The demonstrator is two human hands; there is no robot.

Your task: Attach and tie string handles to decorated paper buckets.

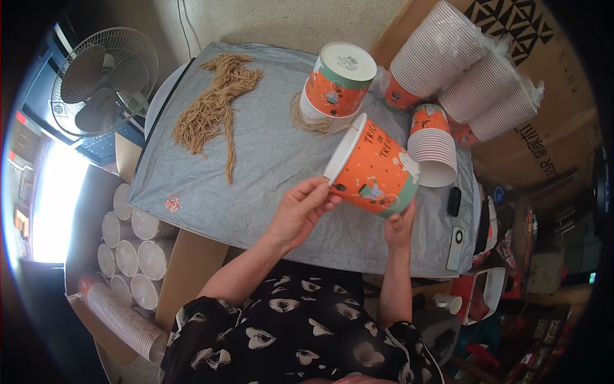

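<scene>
A large orange paper bucket (374,168) with a green band and white rim is held tilted over the table, its mouth toward the upper left. My left hand (306,206) pinches its rim between thumb and fingers. Against the green base end rests my right hand (401,224), its fingers partly hidden behind the bucket. Just beyond, an upside-down stack of similar buckets (341,83) stands with loose tan strands of cord around its lower part. A bundle of tan cords (214,105) lies spread on the table's left side.
Nested bucket stacks in plastic (441,51) lean at the back right, near a shorter stack (433,150) lying on the grey-covered table (268,166). A black object (454,201) and a pale remote (456,248) lie at the right edge. A carton (192,262) of wrapped stacks and a fan (105,83) stand left.
</scene>
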